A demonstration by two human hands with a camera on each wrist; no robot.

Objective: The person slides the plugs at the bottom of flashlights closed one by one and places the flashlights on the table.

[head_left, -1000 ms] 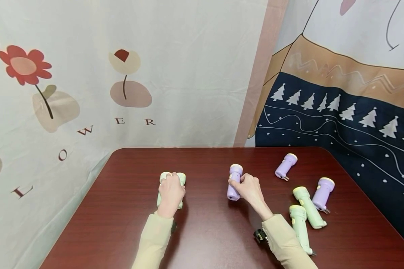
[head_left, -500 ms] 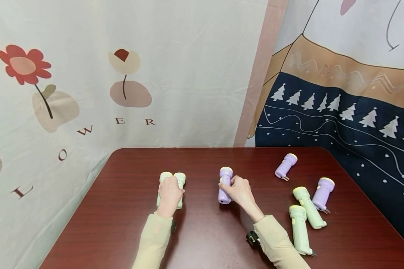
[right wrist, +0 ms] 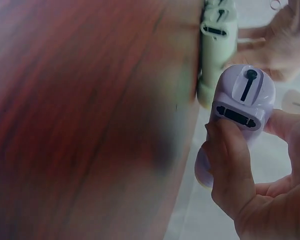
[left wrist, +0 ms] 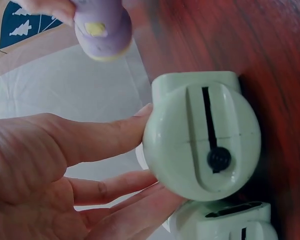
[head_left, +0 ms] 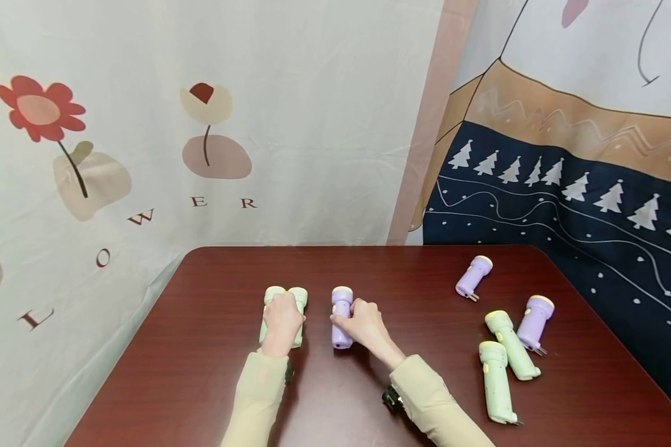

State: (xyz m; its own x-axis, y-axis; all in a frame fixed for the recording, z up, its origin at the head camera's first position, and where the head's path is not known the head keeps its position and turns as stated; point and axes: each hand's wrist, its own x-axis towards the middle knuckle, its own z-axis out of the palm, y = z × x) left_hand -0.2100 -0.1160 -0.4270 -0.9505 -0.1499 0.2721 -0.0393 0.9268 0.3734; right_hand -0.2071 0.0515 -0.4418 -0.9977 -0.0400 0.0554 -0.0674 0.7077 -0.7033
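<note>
Two mint-green flashlights lie side by side at left centre, the right one (head_left: 299, 298) partly under my left hand (head_left: 282, 318). In the left wrist view, thumb and fingers hold the nearer green flashlight (left wrist: 202, 142) by its sides; the other green flashlight (left wrist: 227, 220) touches it or lies very close. My right hand (head_left: 366, 326) grips a purple flashlight (head_left: 342, 301), its yellow-rimmed head pointing to the far edge. In the right wrist view, thumb and fingers pinch the purple flashlight (right wrist: 245, 95) near its tail end, which bears a black slider. A short gap separates purple and green.
On the right side of the dark red table (head_left: 229, 267) lie more flashlights: a purple one (head_left: 474, 277) at the back, another purple one (head_left: 535, 323), and two green ones, the upper (head_left: 512, 344) and the lower (head_left: 497, 382). Several show plug prongs. Printed curtains hang behind.
My right hand has carried the purple flashlight leftward and slightly nearer to me, close to the green pair. The left hand has stayed almost still on the green flashlights.
</note>
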